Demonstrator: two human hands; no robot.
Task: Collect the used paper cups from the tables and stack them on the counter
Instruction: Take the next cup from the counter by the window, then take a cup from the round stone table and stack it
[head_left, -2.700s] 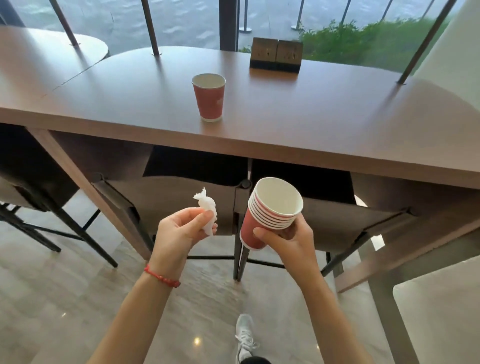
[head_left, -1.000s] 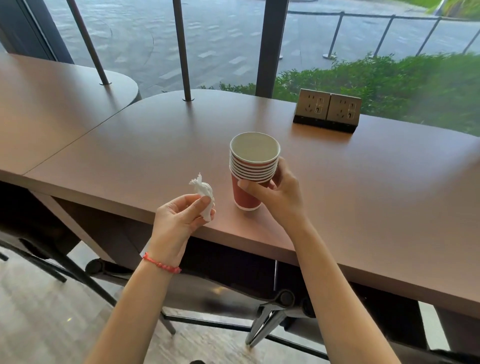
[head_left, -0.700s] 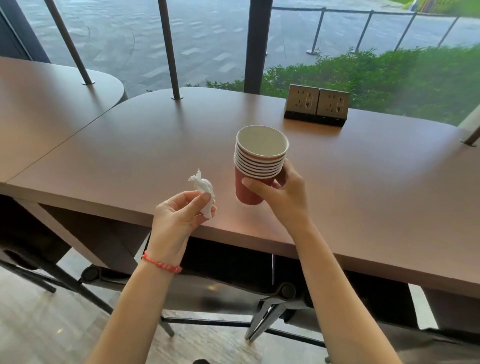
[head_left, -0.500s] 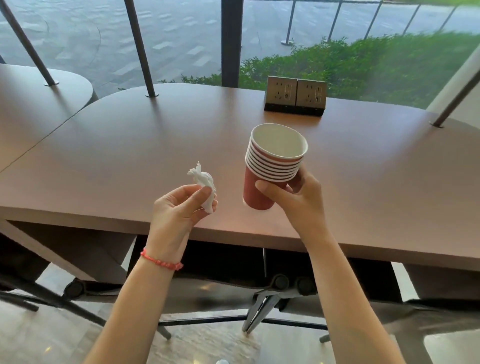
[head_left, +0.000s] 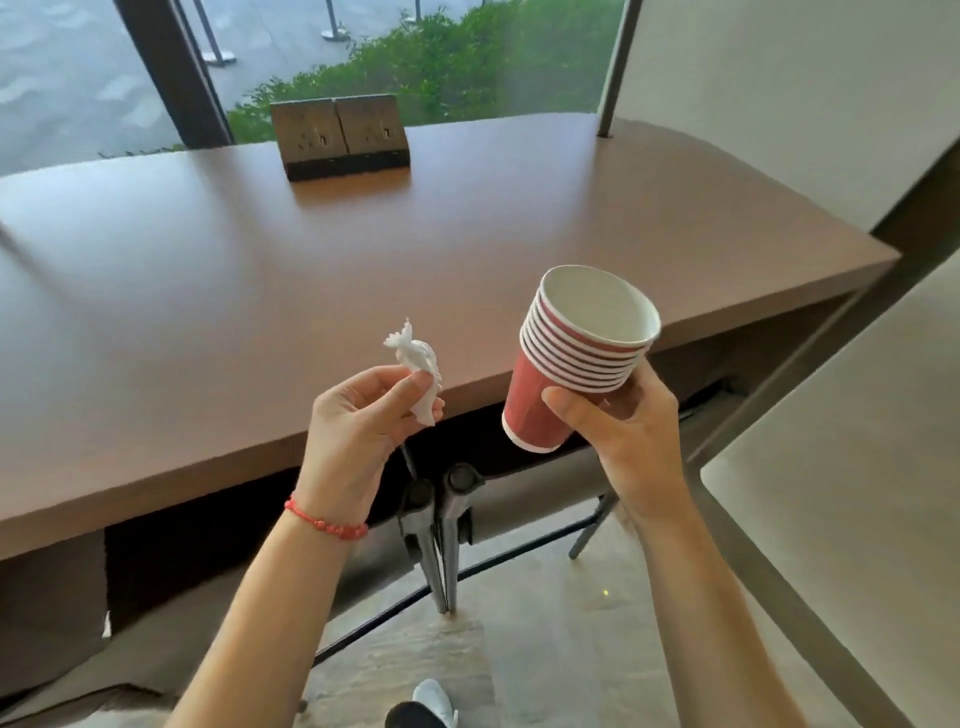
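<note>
At the bottom a white shoe stands on the pale floor. Two bare arms reach up from there. The left wrist wears a red bead bracelet. The left hand is curled, and its thumb and fingers pinch a small crumpled white tissue that sticks up above the hand. The right hand grips a stack of red paper cups with white rims. The thumb lies across the front of the lowest cup and the fingers wrap round the back. The stack is in the air, tilted so the open top leans up and to the right, and the inside of the top cup looks white. It hangs over the near edge of the brown worktop and does not touch it. Under the worktop are dark metal chair legs that cross near the floor. Further back on the worktop stands a double socket box, well apart from both hands. Behind it is a window with a dark frame post, and outside are green bushes and grey paving. A pale wall is on the right.
</note>
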